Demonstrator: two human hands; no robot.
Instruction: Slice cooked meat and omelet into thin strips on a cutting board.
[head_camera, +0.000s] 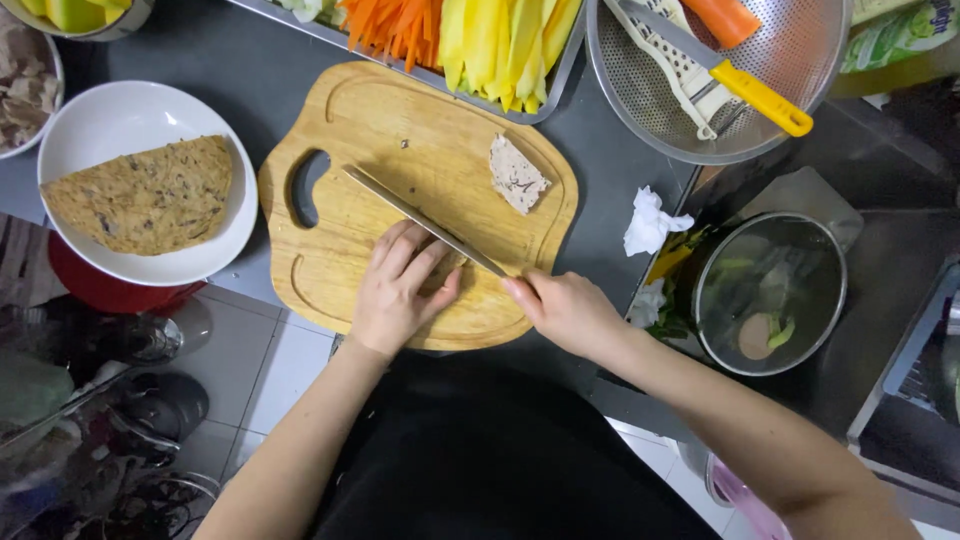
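Cataloguing the bench as I am watching it from the head camera.

Item one: wooden cutting board, apple-shaped, pale grain, with a grip hole and a juice groove; it is lying on a dark counter.

Item two: long steel knife, its blade lying diagonally across the board. The right hand is clenching the handle, forefinger stretched towards the blade.

Item three: the left hand is pressing flat on the board's near edge, fingers curled over whatever is being sliced; that piece is hidden beneath them, so I cannot tell its shape.

Item four: a pale, speckled block of meat loaf is lying apart, on the board's far side, firm-looking with clean cut faces.

Handling note, as I am judging it: the cut is going best with the left fingertips tucked back behind the knuckles, the blade drawing rather than chopping, and the board staying still.

Surroundings: a white bowl is holding a folded, browned omelette; a metal tray is carrying orange and yellow vegetable strips; a perforated steel colander is holding a yellow-handled knife; a steel pot of scraps is sitting to the right beside crumpled tissue.
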